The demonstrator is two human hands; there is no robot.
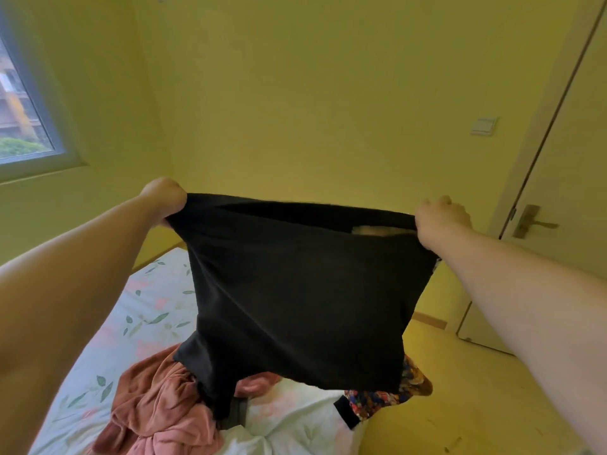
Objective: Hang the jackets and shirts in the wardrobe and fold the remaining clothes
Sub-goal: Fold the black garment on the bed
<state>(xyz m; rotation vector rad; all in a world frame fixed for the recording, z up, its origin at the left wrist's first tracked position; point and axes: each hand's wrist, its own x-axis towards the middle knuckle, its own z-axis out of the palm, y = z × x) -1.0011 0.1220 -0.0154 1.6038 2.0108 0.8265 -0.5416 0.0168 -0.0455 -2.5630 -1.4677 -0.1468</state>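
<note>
The left grip [164,200] is closed on the top left corner of a black garment [295,290], its fingers curled round a bunch of the cloth. The right grip [440,221] holds the top right corner in the same way, knuckles up and fingers folded over the edge. Both arms are bare and reach forward. The garment's upper edge is pulled taut between the two grips, and an opening shows along that edge, wider toward the right grip.

From that edge the black cloth hangs down in the air above the bed [147,307], which has a pale sheet printed with leaves. The garment's lower left part trails down to a crumpled pink garment [157,405] lying on the bed. Whether they touch cannot be told. A dark flowered garment [387,395] lies at the right edge of the bed, partly hidden behind the black hem.

Behind are yellow walls, with a window [19,110] on the left. On the right is a light switch [483,125] and a door [565,159] with a metal handle [532,221].
</note>
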